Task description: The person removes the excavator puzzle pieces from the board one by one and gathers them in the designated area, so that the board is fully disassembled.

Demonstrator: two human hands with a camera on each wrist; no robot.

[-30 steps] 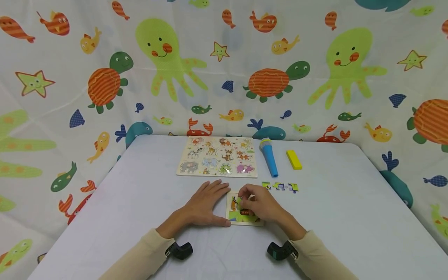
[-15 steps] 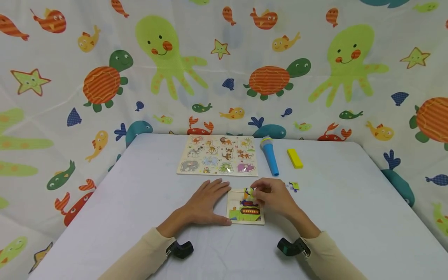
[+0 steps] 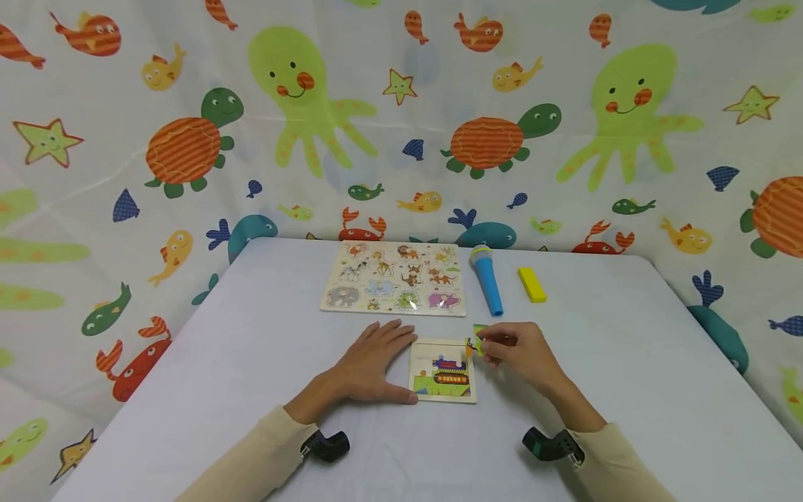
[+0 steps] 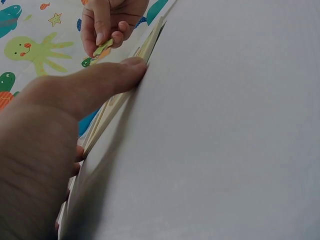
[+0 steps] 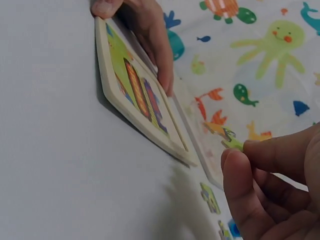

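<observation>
A small wooden jigsaw board (image 3: 426, 352) lies on the table, its lower part filled with a picture of a tracked vehicle on green ground and its upper part bare wood. My left hand (image 3: 370, 366) rests spread at the board's left side, thumb (image 4: 131, 70) at the near corner and fingers along the far corner. Between thumb and fingertips, my right hand (image 3: 523, 354) pinches a green and orange jigsaw piece (image 5: 227, 137) just past the board's upper right edge. Loose jigsaw pieces (image 5: 210, 199) show below that hand in the right wrist view; in the head view it hides them.
Behind the small board lies a larger animal puzzle board (image 3: 392, 279). To its right are a blue toy microphone (image 3: 486, 282) and a yellow block (image 3: 532, 285). A curtain with sea animals (image 3: 389, 125) hangs along the table's back edge.
My right hand has moved rightward from over the board, carrying the jigsaw piece from the upper left to beyond the right edge. The left hand stays at the board's side.
</observation>
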